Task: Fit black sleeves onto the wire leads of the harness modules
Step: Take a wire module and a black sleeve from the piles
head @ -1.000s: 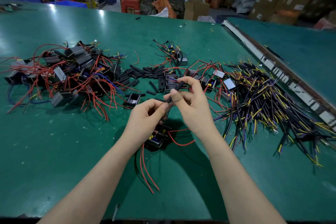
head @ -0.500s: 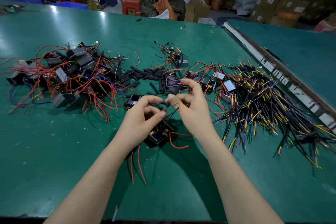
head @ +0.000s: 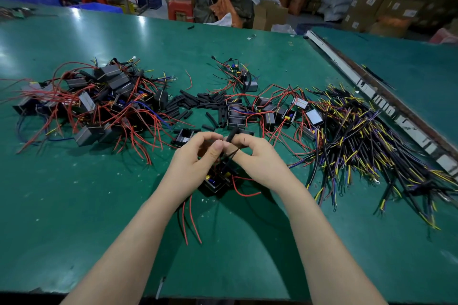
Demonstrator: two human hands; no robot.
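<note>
Hands raised slightly; black sleeve (head: 232, 135) pinched in right hand (head: 257, 158), projecting above fingertips.

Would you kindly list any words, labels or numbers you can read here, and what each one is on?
None can be read.
White labels on the cardboard boxes: too small and blurred.
Pale label faces on the modules: no legible print.
Markings on the rail between the tables: blurred.

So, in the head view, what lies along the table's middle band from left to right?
Pile of modules with red wires → loose black sleeves → small cluster of modules → heap of black and yellow leads → table seam strip.
</note>
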